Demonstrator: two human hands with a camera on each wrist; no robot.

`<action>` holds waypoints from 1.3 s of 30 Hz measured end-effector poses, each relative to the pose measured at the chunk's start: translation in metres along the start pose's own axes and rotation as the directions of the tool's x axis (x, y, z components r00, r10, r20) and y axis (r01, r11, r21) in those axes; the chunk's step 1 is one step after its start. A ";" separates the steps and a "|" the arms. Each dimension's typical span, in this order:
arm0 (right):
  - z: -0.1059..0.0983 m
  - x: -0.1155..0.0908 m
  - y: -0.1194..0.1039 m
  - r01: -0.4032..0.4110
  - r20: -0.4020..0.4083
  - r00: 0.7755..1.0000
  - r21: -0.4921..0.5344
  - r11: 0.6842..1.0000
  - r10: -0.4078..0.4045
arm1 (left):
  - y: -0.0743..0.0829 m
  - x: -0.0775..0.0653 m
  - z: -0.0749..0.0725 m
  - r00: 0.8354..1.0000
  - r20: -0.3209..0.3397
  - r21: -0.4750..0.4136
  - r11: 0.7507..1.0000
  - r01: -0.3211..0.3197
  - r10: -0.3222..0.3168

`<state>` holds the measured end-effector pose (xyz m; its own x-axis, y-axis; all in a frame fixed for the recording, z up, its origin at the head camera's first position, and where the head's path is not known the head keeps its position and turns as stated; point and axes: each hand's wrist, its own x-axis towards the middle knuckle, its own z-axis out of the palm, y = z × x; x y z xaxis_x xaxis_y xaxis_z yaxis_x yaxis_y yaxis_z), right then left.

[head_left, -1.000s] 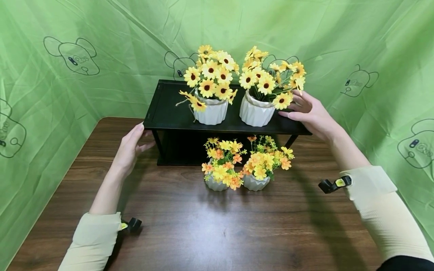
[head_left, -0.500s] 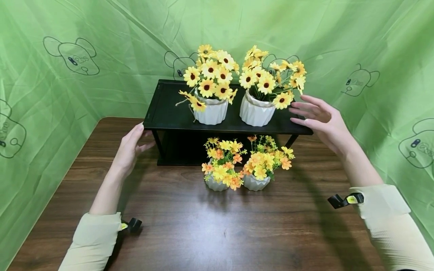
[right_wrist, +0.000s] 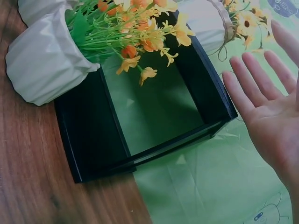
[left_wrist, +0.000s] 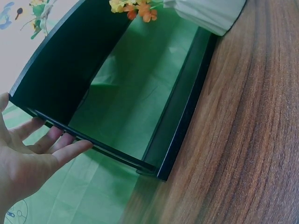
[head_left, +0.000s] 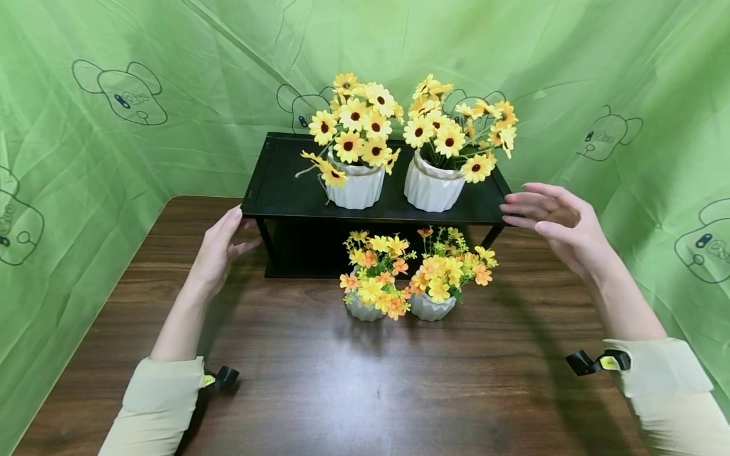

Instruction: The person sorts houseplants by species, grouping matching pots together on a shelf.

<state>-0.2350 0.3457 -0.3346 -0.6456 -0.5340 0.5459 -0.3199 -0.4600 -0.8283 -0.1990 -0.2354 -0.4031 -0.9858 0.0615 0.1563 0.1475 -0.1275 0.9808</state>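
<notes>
Creased green cloth [head_left: 217, 76] hangs behind the back edge of the table [head_left: 291, 354] and along its left edge, printed with outlined animal heads [head_left: 128, 95]. The table has brown wood grain and a pale glare [head_left: 359, 386].

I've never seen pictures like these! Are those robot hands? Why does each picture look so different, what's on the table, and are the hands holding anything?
No robot here: they're a person's bare hands. The wide picture comes from a camera on the person's head, looking forward and down. The two tilted ones come from a camera on each wrist, looking at that hand's work.

On the wooden table stands a black shelf. Two white pots of yellow flowers sit on top. Two more pots, with orange and yellow flowers, stand in front of it.

The left hand touches the shelf's left end. The right hand is open beside the other end, holding nothing.
</notes>
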 end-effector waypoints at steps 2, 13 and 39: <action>-0.001 -0.005 0.001 0.003 0.037 0.999 0.020 1.000 -0.004 | 0.000 0.000 0.000 1.000 -0.001 0.007 1.000 0.000 0.000; 0.000 -0.034 0.022 -0.111 0.104 0.988 -0.059 0.992 0.116 | 0.001 -0.001 0.000 1.000 -0.005 0.014 1.000 -0.004 0.004; 0.017 -0.075 0.098 -0.572 -0.173 0.815 -0.392 0.720 0.553 | 0.002 0.000 0.000 1.000 -0.011 0.031 0.999 0.007 -0.007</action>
<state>-0.2058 0.3287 -0.4547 -0.8230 -0.5670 -0.0352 -0.1327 0.2522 -0.9585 -0.1983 -0.2356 -0.4016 -0.9876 0.0511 0.1484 0.1431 -0.0959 0.9851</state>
